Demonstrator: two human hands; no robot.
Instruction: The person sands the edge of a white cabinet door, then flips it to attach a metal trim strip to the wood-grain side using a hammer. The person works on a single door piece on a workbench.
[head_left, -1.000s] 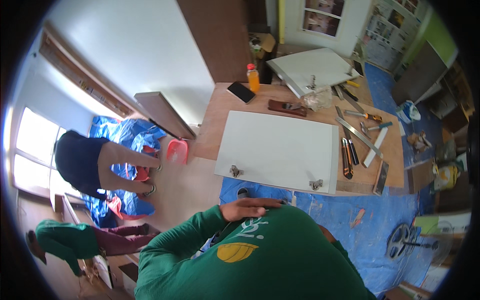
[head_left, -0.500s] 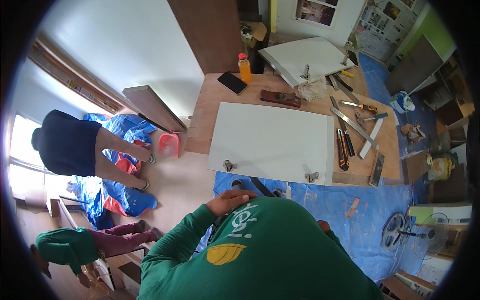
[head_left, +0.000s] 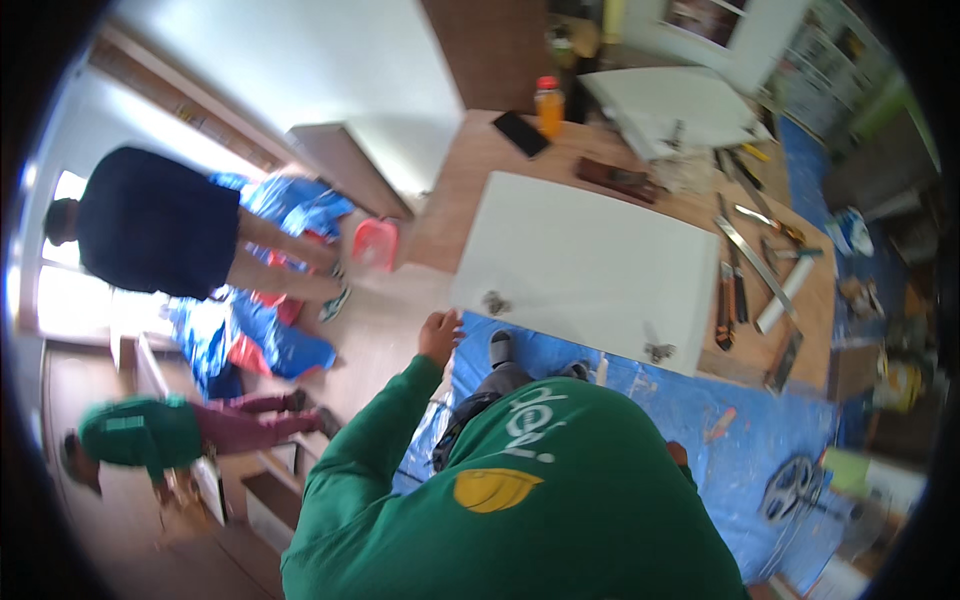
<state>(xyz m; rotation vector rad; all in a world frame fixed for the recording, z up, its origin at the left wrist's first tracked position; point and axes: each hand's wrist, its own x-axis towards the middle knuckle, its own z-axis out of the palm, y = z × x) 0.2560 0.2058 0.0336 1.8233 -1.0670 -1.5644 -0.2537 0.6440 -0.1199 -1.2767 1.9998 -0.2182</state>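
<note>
A white cabinet door panel lies flat on the wooden worktable. Two metal hinges are fitted along its near edge. Beside the panel's near left corner is my left hand, its fingers partly spread and nothing visible in them. Whether the fingertips touch the panel cannot be made out. Only a small part of my right hand shows at the right side of my green sweatshirt, with its fingers hidden.
A wooden hand plane, phone and orange drink bottle stand behind the panel. Utility knives, a steel ruler and a hammer lie right. Two people are at left; a fan stands on the blue tarp.
My left hand has moved from the front of my sweatshirt out to the panel's near left corner. The view has shifted and tilted, and the person in dark blue has changed stance.
</note>
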